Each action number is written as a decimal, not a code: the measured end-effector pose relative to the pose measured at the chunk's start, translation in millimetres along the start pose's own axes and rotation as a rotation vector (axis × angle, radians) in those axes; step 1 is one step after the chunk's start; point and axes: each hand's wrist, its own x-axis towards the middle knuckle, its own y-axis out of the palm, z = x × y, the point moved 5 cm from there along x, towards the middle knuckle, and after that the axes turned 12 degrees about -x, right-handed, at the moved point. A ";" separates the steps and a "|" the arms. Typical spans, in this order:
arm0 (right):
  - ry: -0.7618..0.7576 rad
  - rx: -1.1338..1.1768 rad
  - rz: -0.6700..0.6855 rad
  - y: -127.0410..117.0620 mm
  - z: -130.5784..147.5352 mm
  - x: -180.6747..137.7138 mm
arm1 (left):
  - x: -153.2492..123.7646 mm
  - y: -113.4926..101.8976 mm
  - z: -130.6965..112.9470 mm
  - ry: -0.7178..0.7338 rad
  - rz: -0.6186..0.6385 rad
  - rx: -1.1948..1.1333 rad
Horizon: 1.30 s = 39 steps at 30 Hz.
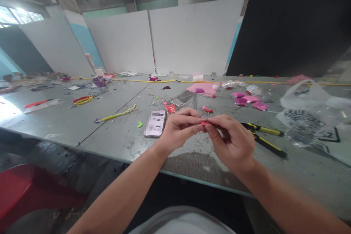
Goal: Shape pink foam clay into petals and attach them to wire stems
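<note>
Between the fingertips of both hands is a small red piece of what looks like modelling clay (204, 123). My left hand (181, 126) pinches it from the left, thumb and fingers closed. From the other side my right hand (231, 139) pinches it too, fingers curled. Both hands are above the table near its front edge. Just beyond them lies another red-pink lump (208, 109), and an open red packet (170, 108) sits past my left hand. A phone (155, 123) with a lit screen lies left of that hand. Yellow-and-black pliers (263, 135) lie right of my right hand.
On the grey table (120, 135) are a bundle of thin wires (192, 100), a pink sheet (204, 87), pink packets (251, 100), a yellow twisted strip (116, 114) and a green piece (140, 124). A plastic bag (304, 98) stands at right; a red stool (30, 193) is lower left.
</note>
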 end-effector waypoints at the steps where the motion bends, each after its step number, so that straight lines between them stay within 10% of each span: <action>1: 0.000 0.000 0.000 0.7 -0.3 -0.4 | -0.1 -0.5 0.0 -0.002 -0.001 0.013; 39: 0.033 0.130 0.134 -1.6 -14.9 3.0 | -2.2 2.2 -0.9 -0.124 0.201 -0.091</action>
